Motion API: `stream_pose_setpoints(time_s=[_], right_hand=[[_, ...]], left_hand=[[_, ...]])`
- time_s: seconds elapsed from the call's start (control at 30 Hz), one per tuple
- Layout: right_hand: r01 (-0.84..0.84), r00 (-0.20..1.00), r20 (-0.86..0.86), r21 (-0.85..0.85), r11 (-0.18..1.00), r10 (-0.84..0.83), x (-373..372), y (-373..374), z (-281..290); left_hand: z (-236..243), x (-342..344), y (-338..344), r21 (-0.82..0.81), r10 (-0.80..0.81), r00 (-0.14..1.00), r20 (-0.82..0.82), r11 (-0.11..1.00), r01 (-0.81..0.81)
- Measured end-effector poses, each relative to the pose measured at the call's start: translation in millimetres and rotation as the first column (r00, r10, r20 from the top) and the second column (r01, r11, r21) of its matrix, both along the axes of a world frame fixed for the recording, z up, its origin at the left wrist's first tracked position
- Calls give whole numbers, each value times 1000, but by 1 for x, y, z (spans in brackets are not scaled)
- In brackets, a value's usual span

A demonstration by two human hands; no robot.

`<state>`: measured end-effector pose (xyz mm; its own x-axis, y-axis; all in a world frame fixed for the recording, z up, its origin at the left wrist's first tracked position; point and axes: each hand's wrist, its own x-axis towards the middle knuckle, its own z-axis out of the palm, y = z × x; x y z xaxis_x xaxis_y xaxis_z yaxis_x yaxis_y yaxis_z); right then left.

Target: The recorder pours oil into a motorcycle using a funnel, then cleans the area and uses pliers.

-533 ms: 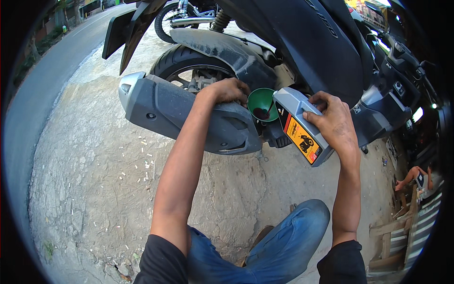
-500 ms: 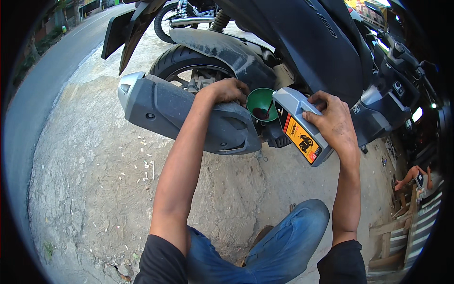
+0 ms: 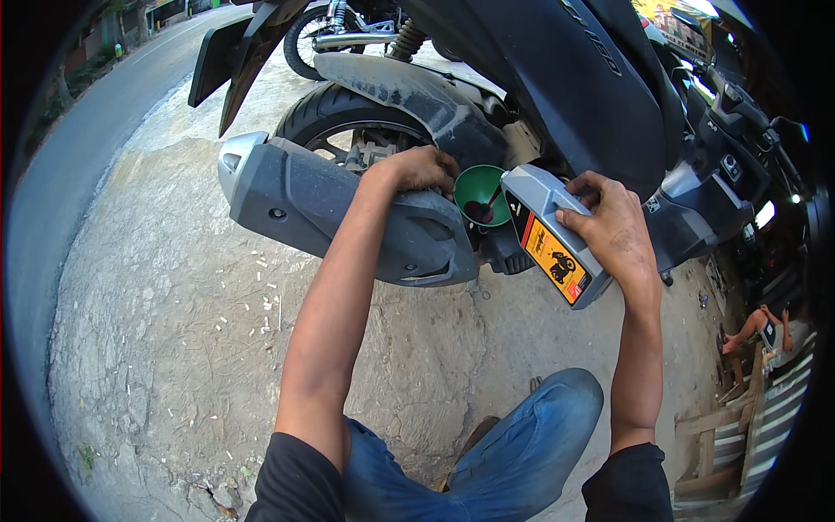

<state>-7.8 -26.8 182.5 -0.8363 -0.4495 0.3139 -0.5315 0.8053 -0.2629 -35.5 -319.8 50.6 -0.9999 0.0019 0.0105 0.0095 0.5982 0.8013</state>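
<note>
A green funnel [image 3: 470,186] stands at the engine side of the scooter [image 3: 600,104], with a dark reddish pool in its bowl. My left hand [image 3: 422,168] is closed at the funnel's left rim, its fingertips partly hidden. In my right hand [image 3: 613,222] is a grey oil bottle [image 3: 541,187] with an orange and black label, tipped so its mouth meets the funnel's right rim. A thin dark red stream of oil [image 3: 495,197] runs from the mouth into the bowl. The funnel's lower end is out of sight.
Below my left forearm lies the grey exhaust muffler [image 3: 304,200], beside the rear wheel [image 3: 326,113]. Another motorcycle [image 3: 348,35] stands behind. A person [image 3: 765,331] sits at the far right, near a wooden bench [image 3: 722,444]. The road [image 3: 104,122] runs along the left.
Oil keeps running into the funnel. Both hands, the bottle and the funnel hold nearly the same places; the view has shifted slightly.
</note>
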Motion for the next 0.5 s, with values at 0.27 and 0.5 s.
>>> stream_pose_setpoints(time_s=[0.27,0.5], right_hand=[[-6,1000,-3,5,1000,6,0,1,1],[2,1000,8,6,1000,-2,2,-1,2]], left_hand=[[1,1,1,66,-12,1000,13,998,11],[-4,-1,-3,29,0,1000,-3,1000,0]])
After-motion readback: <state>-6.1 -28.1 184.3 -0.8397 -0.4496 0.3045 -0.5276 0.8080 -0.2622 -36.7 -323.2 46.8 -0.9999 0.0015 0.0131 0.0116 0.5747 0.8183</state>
